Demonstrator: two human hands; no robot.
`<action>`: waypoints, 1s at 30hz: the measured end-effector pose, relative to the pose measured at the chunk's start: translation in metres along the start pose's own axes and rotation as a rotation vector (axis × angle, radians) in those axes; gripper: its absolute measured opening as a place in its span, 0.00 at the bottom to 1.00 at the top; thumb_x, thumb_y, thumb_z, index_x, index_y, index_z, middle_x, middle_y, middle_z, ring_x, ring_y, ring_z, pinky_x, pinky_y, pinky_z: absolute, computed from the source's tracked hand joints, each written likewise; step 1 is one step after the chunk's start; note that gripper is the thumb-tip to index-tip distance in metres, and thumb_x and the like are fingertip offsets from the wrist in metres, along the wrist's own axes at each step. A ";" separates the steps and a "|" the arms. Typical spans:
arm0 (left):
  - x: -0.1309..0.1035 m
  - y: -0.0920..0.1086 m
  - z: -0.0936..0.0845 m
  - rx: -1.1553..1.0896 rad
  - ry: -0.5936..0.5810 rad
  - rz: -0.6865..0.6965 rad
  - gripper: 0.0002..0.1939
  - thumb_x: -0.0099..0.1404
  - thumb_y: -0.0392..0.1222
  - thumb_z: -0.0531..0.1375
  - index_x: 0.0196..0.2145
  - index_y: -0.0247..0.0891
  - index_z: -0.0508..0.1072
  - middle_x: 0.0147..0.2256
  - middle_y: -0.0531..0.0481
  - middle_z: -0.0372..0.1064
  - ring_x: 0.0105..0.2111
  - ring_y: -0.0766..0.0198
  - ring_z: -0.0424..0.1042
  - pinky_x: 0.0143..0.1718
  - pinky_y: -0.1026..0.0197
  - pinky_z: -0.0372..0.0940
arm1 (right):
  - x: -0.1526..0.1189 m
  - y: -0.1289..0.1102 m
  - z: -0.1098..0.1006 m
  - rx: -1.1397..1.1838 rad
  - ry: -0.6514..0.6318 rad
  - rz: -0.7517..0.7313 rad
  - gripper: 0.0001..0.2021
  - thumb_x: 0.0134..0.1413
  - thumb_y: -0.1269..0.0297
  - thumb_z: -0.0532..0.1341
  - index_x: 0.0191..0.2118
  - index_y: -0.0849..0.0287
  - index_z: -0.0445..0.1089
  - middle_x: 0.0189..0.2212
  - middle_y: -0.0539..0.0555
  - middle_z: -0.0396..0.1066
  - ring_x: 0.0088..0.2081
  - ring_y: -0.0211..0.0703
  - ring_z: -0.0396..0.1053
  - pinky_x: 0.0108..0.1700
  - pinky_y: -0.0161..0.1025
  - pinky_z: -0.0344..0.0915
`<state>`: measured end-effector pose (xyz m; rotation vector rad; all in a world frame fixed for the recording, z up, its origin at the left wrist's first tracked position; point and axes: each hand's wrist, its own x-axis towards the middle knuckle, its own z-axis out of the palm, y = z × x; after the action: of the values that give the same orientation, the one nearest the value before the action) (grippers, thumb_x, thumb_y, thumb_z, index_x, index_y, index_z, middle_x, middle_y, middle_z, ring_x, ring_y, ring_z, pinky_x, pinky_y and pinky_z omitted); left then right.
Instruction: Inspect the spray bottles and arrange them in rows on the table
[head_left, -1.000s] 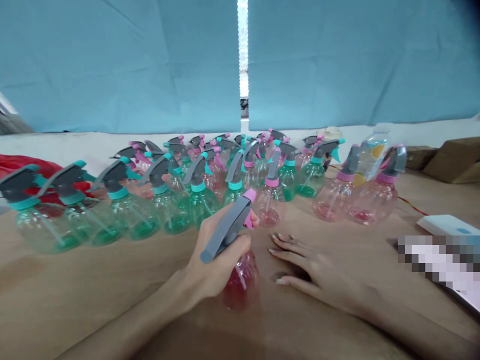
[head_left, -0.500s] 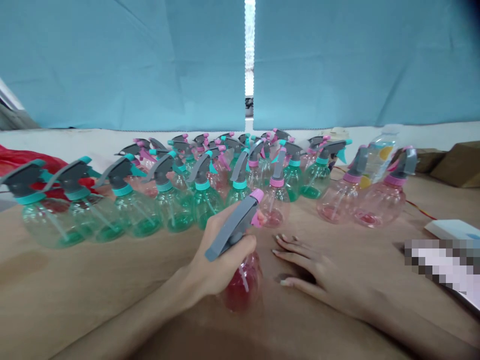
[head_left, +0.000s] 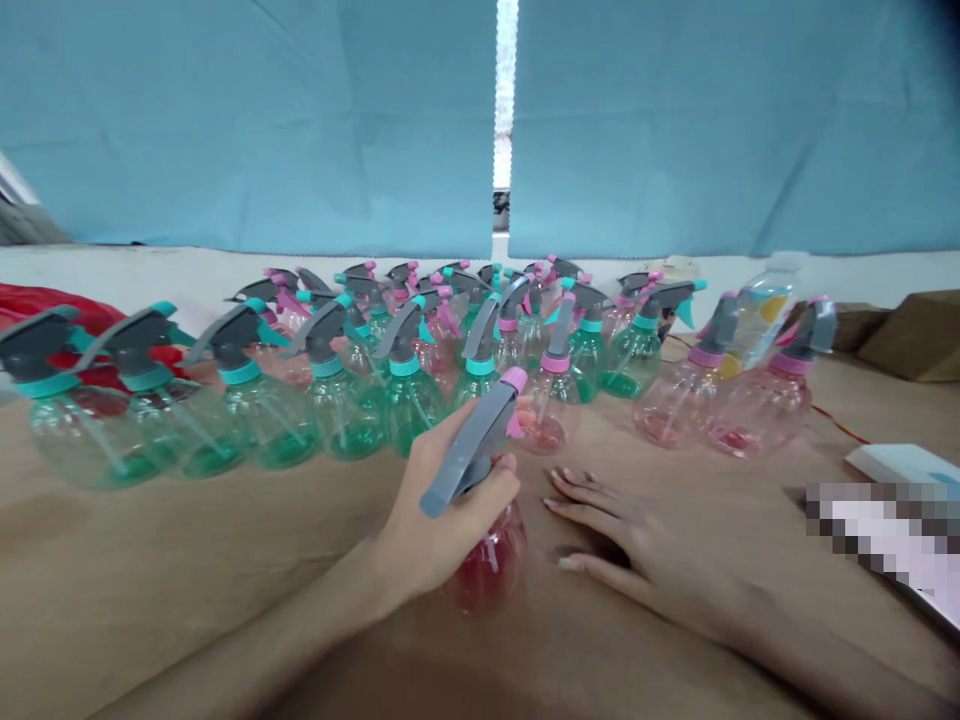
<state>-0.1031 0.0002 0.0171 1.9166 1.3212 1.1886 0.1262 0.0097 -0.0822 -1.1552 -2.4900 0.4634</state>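
My left hand [head_left: 442, 510] is wrapped around the neck of a pink spray bottle [head_left: 491, 565] with a grey and pink trigger head. Its head points away and to the right, and the fingers on the far side are partly hidden. To the right of that bottle, my right hand [head_left: 622, 535] rests palm down on the wooden table [head_left: 225, 580] with fingers apart, holding nothing. Just beyond the hands stands another pink spray bottle [head_left: 551, 415]. A row of green spray bottles [head_left: 349, 410] runs off to the left.
More green and pink spray bottles crowd the back. Two pink spray bottles [head_left: 757, 410] stand at the right before a clear plastic bottle [head_left: 765, 300]. A white box [head_left: 892, 462], a blurred-out flat object [head_left: 885, 530] and cardboard boxes [head_left: 919, 335] lie right. Red plastic [head_left: 37, 305] is far left.
The held spray bottle and my left hand have shifted very slightly up and right. My right hand stays in place. The view has tilted a little.
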 end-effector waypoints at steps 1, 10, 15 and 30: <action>0.000 0.000 0.000 -0.003 -0.001 0.003 0.01 0.56 0.40 0.54 0.27 0.44 0.62 0.24 0.56 0.63 0.23 0.63 0.64 0.25 0.60 0.60 | 0.000 0.000 0.000 -0.004 -0.001 0.001 0.26 0.59 0.48 0.57 0.61 0.48 0.60 0.63 0.52 0.56 0.64 0.52 0.51 0.63 0.56 0.51; 0.000 -0.004 0.000 -0.019 -0.004 0.040 0.04 0.59 0.41 0.54 0.27 0.44 0.61 0.23 0.57 0.62 0.23 0.63 0.64 0.26 0.60 0.59 | 0.002 -0.003 -0.002 -0.075 -0.049 0.018 0.27 0.60 0.46 0.54 0.61 0.53 0.61 0.64 0.53 0.54 0.64 0.51 0.50 0.63 0.56 0.51; 0.000 -0.002 0.000 0.007 0.004 0.038 0.04 0.59 0.42 0.54 0.27 0.44 0.62 0.24 0.56 0.64 0.25 0.62 0.66 0.25 0.59 0.60 | 0.001 -0.003 -0.003 -0.097 -0.051 0.010 0.27 0.60 0.46 0.53 0.61 0.53 0.60 0.64 0.53 0.54 0.65 0.50 0.50 0.64 0.55 0.51; 0.000 -0.003 0.000 -0.033 -0.012 0.079 0.05 0.60 0.39 0.54 0.28 0.43 0.60 0.23 0.58 0.59 0.25 0.64 0.65 0.29 0.60 0.60 | 0.001 -0.002 -0.001 -0.140 -0.056 0.006 0.28 0.61 0.46 0.51 0.61 0.54 0.60 0.64 0.53 0.53 0.64 0.50 0.50 0.63 0.55 0.52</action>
<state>-0.1043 0.0017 0.0147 1.9655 1.2219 1.2276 0.1249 0.0099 -0.0804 -1.2185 -2.6034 0.3321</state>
